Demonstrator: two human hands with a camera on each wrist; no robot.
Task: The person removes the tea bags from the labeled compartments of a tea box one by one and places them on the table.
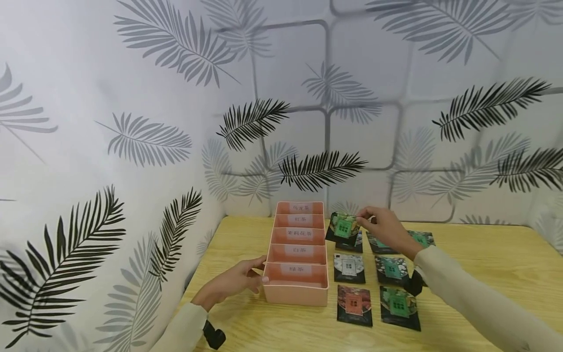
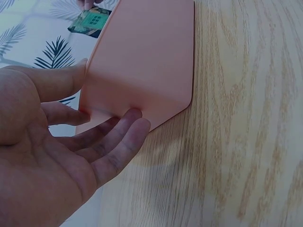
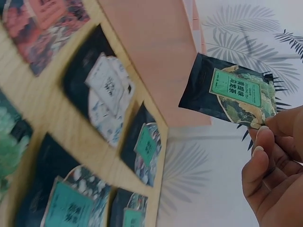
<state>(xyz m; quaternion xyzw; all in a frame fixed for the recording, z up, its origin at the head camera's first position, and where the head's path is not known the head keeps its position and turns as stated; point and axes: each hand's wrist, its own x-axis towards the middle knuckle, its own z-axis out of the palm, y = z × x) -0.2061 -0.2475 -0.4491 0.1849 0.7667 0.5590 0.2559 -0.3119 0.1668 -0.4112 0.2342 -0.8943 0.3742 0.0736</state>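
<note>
A pink box (image 1: pixel 295 295) with several labelled compartments stands lengthwise on the table. My left hand (image 1: pixel 235 282) is at its near left corner. In the left wrist view, the thumb touches the rim and extended fingers rest against the pink side (image 2: pixel 151 52). My right hand (image 1: pixel 387 229) pinches a black tea sachet (image 1: pixel 344 228) with a green label by one edge, beside the box's far right side. In the right wrist view, the sachet (image 3: pixel 232 90) shows "Oolong Tea" on its label, and the thumb and fingers of the hand (image 3: pixel 279 175) hold its corner.
Right of the box, several tea sachets lie in two columns: a red one (image 1: pixel 354 304), a white one (image 1: pixel 349 268), green-labelled ones (image 1: pixel 399 307) and others partly under my right arm. A leaf-patterned wall covering (image 1: pixel 360 132) rises behind the wooden table (image 1: pixel 479 264).
</note>
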